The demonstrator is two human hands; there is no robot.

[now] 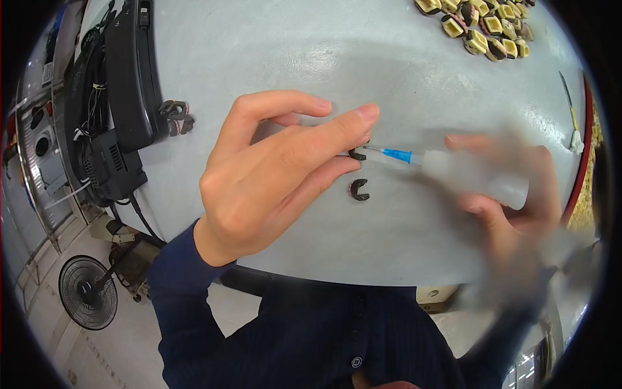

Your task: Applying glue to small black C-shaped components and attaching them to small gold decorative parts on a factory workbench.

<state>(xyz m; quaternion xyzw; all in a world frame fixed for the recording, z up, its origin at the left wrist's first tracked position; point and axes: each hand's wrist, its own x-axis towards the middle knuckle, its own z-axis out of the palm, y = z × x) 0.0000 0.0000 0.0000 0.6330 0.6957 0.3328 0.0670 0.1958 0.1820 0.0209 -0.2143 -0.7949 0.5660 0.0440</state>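
Dispenser bottle (476,178), clear plastic with a blue hub and thin metal needle (396,155), lies across the right half of the view above the pale grey worktop (311,52); long axis runs roughly left-right, needle end pointing left and slightly up, bottle body trailing to the right. Right hand (512,194) is wrapped round the bottle body, fingers closed on it, motion-blurred so exact finger placement can't be told. Needle tip sits at a small black C-shaped clip (357,154) pinched between thumb and index finger of the left hand (272,175); left fingers clenched on that clip, clip mostly hidden by the fingertips. Second black C-shaped clip (359,190) lies loose on the worktop just below the first, open side facing right, near the left thumb but apart from it.

Pile of small yellow-and-black blocks (483,26) at the top right of the worktop, well apart from both hands. Black power unit with cables (120,110) along the left edge, two more dark clips (176,117) just beside it. Thin white-tipped stick (573,123) near the right rim. Floor fan (87,301) down at lower left. No labels or signs readable; a small pale tag on the far-left rack too small to tell. Dark blue sleeves on both forearms
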